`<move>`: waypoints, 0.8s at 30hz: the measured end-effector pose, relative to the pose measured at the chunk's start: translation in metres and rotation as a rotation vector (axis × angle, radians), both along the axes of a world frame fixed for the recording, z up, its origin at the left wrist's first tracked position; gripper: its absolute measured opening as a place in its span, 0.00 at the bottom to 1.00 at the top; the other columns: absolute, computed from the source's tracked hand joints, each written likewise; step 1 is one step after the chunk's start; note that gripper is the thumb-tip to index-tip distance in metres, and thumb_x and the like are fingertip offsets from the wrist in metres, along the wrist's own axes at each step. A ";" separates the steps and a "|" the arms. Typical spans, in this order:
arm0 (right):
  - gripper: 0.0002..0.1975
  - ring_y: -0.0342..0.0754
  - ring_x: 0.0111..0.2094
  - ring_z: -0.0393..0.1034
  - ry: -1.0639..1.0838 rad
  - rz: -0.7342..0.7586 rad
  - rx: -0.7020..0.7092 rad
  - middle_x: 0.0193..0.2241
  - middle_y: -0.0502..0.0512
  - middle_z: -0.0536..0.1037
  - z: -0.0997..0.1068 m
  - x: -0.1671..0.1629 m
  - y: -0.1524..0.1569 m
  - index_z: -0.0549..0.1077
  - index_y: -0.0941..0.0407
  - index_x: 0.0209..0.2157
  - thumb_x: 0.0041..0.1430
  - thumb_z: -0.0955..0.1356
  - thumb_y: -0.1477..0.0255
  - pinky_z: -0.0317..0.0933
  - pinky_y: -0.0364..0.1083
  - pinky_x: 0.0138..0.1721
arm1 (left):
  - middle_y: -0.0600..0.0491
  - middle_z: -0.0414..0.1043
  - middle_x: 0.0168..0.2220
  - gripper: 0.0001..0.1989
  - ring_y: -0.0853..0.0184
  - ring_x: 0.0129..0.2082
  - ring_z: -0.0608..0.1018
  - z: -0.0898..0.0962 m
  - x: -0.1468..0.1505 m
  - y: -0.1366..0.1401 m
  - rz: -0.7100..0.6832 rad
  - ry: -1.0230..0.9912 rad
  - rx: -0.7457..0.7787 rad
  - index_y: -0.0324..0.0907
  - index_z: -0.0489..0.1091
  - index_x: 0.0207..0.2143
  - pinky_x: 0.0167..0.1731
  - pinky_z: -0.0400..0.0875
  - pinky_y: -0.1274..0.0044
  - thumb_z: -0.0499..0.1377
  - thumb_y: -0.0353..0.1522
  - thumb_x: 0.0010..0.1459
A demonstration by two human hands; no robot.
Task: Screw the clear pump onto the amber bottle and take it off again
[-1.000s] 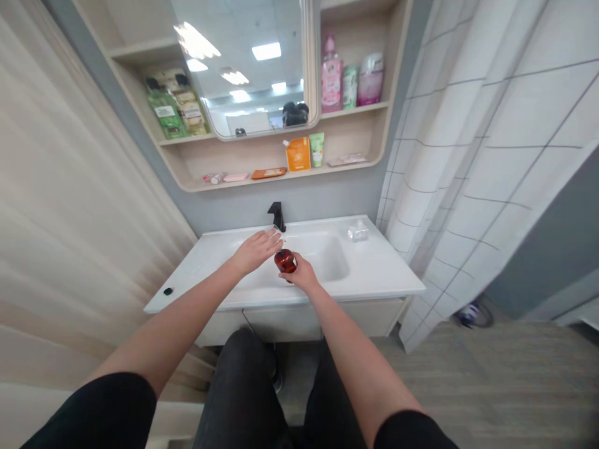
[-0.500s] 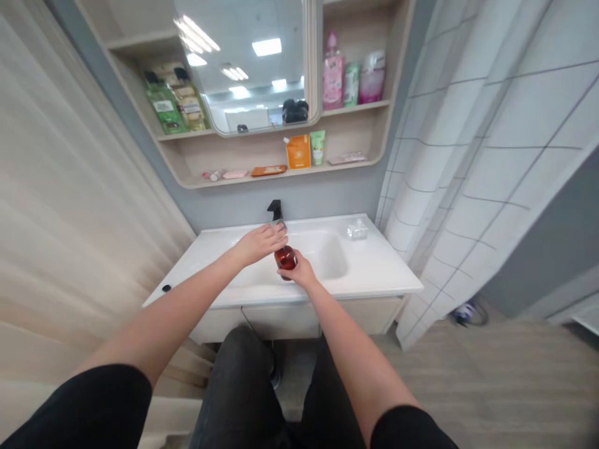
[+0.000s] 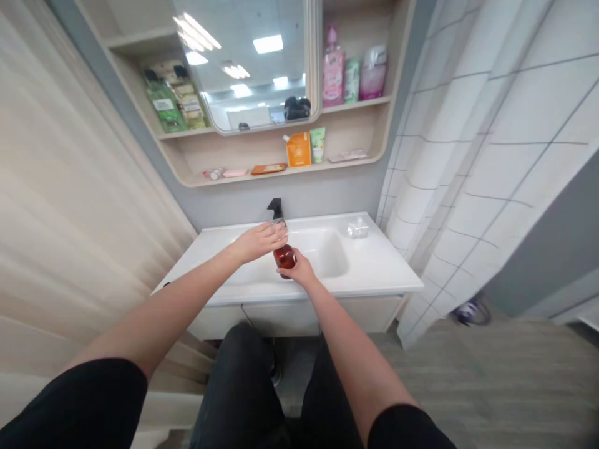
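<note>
Over the basin, my right hand (image 3: 299, 269) is wrapped round an amber bottle (image 3: 283, 256), fingers on its right side and underneath. My left hand (image 3: 262, 240) is just above the bottle's upper end, its fingers closed over a clear, see-through container (image 3: 279, 222). Its exact kind is hard to make out, since the fingers cover much of it. Behind the hands rises the black faucet (image 3: 276, 206). The white sink (image 3: 330, 252) lies beneath both. Whether bottle and clear container touch, I cannot tell.
A clear glass-like bottle (image 3: 358, 229) stands on the right of the counter. A small black object (image 3: 166, 284) shows at the left edge, partly behind my forearm. Above, a mirror cabinet (image 3: 281, 178) holds bottles, an orange pouch (image 3: 298, 149) and a green tube (image 3: 317, 145).
Both hands keep nearly the same place and hold. My left forearm has shifted slightly and now covers more of the small black object. The view has tilted a little.
</note>
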State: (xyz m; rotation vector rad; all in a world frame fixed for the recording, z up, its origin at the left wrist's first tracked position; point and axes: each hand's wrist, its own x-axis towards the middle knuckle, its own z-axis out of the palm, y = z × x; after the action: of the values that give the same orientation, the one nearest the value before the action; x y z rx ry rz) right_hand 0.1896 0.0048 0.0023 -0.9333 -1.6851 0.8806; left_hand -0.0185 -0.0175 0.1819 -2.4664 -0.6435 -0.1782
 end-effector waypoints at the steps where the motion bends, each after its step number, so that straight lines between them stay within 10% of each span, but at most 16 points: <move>1: 0.44 0.59 0.52 0.81 -0.001 -0.001 0.000 0.53 0.56 0.85 0.000 0.000 0.000 0.73 0.51 0.62 0.44 0.85 0.59 0.72 0.55 0.58 | 0.45 0.75 0.69 0.22 0.57 0.74 0.72 0.000 0.000 0.000 0.007 0.019 0.009 0.46 0.76 0.63 0.72 0.68 0.61 0.57 0.23 0.71; 24: 0.44 0.60 0.51 0.81 -0.043 -0.012 0.028 0.52 0.56 0.85 -0.006 0.001 0.003 0.73 0.51 0.62 0.44 0.86 0.58 0.72 0.57 0.57 | 0.43 0.75 0.69 0.21 0.56 0.73 0.72 -0.008 -0.004 0.001 0.001 -0.086 -0.092 0.45 0.76 0.61 0.72 0.68 0.57 0.55 0.23 0.72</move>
State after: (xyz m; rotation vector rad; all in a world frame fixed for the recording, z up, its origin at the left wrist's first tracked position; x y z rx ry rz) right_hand 0.1904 0.0082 -0.0036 -0.9490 -1.7226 0.8325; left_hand -0.0222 -0.0167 0.1738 -2.5583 -0.7041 -0.2611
